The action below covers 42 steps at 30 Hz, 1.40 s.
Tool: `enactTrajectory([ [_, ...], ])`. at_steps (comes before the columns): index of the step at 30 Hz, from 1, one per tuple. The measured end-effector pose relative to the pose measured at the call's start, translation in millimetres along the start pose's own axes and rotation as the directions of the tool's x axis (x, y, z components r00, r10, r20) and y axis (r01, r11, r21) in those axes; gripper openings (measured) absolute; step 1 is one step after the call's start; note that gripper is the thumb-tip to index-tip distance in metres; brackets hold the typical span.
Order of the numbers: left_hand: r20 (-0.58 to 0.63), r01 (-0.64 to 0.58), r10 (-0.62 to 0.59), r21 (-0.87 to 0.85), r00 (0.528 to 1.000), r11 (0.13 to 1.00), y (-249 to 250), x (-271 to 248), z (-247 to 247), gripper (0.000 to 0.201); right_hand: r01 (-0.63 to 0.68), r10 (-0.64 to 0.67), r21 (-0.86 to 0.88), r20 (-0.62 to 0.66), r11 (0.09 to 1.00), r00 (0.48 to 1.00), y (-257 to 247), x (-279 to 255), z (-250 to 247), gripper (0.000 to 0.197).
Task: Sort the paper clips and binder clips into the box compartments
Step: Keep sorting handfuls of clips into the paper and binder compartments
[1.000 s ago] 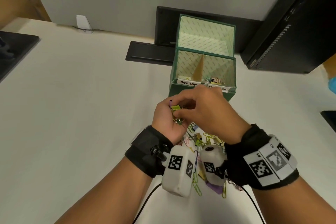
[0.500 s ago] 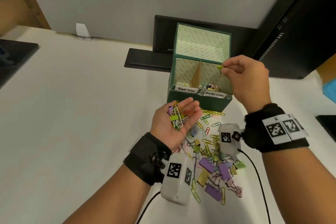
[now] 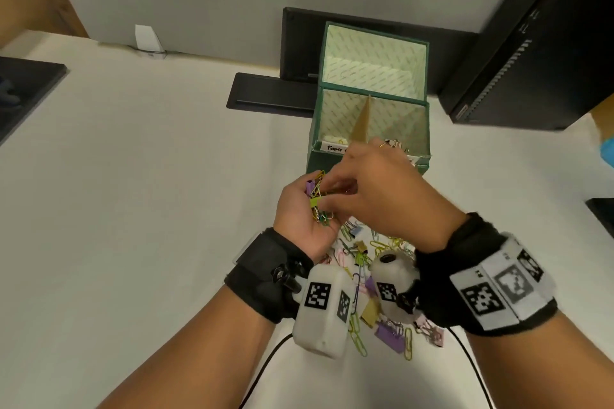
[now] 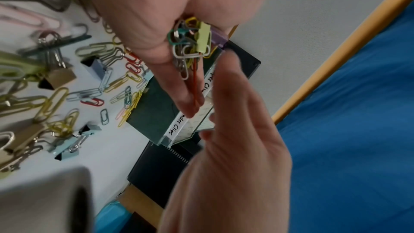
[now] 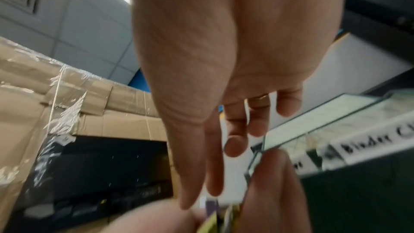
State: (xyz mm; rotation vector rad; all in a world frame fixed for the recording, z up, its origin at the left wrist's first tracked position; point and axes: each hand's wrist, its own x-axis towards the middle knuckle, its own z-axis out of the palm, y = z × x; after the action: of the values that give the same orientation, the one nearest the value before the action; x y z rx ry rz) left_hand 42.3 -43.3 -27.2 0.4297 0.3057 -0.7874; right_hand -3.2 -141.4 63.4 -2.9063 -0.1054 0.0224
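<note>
A: While the left hand (image 3: pixel 300 219) lies palm-up, cupping a bunch of clips (image 3: pixel 318 200), how much room is there around it?

B: Plenty to the left: the white table (image 3: pixel 139 183) runs bare toward its far edge by the wall. To the right it is tight. The right hand (image 3: pixel 382 196) reaches over the palm, fingers bent down into the bunch. Just behind both hands stands the green box (image 3: pixel 370 129), its lid tipped up against a black monitor base (image 3: pixel 265 93).

A: Is the right hand gripping anything?

B: I cannot tell. In the head view its fingertips are down among the clips; the right wrist view shows loosely extended fingers (image 5: pixel 235 146) and blur below them.

A: What is in the palm?

B: The left wrist view shows coloured paper clips tangled with a yellow-green binder clip (image 4: pixel 203 37) and a purple one (image 4: pixel 218 39). The left hand's fingers curl round the bunch.

A: And the rest?

B: A loose pile of clips (image 3: pixel 372 292) lies on the table beneath the wrists, partly hidden by the wrist cameras. The box has a cardboard divider (image 3: pixel 362 123); the left label reads "Paper", cut off by the right hand. A few clips show in the right compartment; the left compartment's contents are unclear.
</note>
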Motion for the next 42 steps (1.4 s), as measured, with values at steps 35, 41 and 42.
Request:
enactTrajectory([
  [35, 0.044, 0.072, -0.068, -0.081, 0.997, 0.994, -1, -8, 6, 0.042, -0.254, 0.399, 0.351, -0.443, 0.901, 0.803, 76, 29, -32, 0.014],
  [41, 0.028, 0.065, -0.063, -0.049, 0.998, 0.997, 0, -7, 7, 0.042, -0.213, 0.287, 0.263, -0.286, 0.941, 0.914, 58, 15, -24, 0.020],
  [42, 0.019, 0.057, -0.056, -0.042, 0.998, 0.998, -1, -7, 7, 0.041, -0.151, 0.238, 0.295, -0.285, 0.943, 0.929, 47, 12, -25, 0.017],
])
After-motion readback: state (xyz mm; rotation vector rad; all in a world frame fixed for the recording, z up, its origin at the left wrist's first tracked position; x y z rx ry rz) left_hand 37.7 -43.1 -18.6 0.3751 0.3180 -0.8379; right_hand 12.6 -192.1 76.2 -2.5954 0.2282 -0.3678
